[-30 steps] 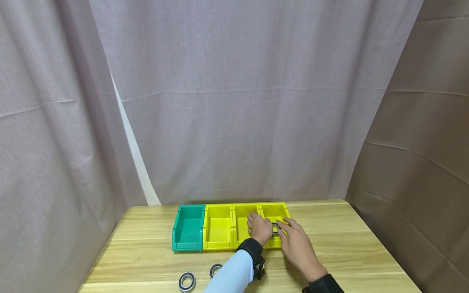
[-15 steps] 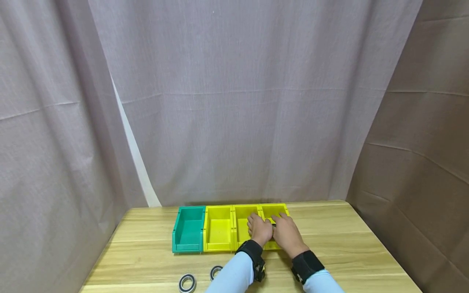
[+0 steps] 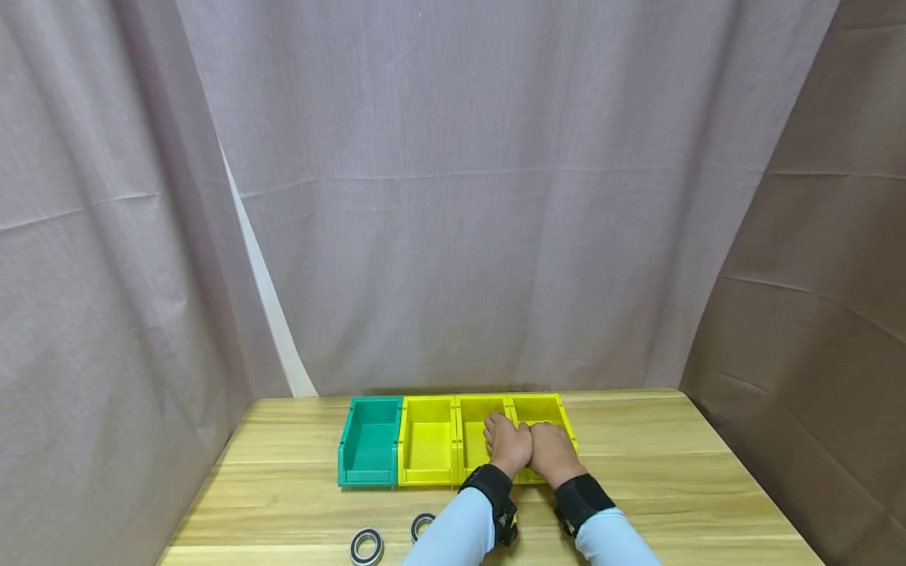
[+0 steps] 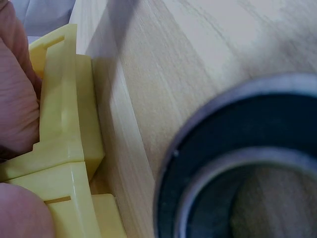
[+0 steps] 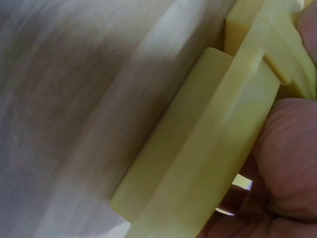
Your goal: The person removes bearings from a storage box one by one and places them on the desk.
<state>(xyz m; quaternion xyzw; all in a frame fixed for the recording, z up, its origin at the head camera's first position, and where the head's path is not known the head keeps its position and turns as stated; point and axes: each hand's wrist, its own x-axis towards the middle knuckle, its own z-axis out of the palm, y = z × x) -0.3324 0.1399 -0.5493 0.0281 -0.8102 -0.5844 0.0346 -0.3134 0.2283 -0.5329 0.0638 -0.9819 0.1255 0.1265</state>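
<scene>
My left hand (image 3: 508,446) lies over the second yellow bin from the right (image 3: 483,409), its fingers reaching inside. Beside it, touching, is my right hand (image 3: 552,452) over the rightmost yellow bin (image 3: 538,407). The right hand's fingers point down into that bin, out of sight in the head view. Whatever either hand holds is hidden. In the right wrist view the right palm (image 5: 292,153) sits behind the bin's front wall (image 5: 198,153). A bearing (image 4: 198,134) looms close to the left wrist camera.
Left of the hands stand another yellow bin (image 3: 428,440) and a green bin (image 3: 371,444), joined in the same row. Two bearings lie on the wooden table (image 3: 283,487) in front: one bearing (image 3: 366,546) fully seen, another bearing (image 3: 420,523) partly behind my left sleeve.
My right hand has moved left and inward against my left hand. The bearing that showed between the hands in the rightmost bin is now covered. The left hand has hardly moved.
</scene>
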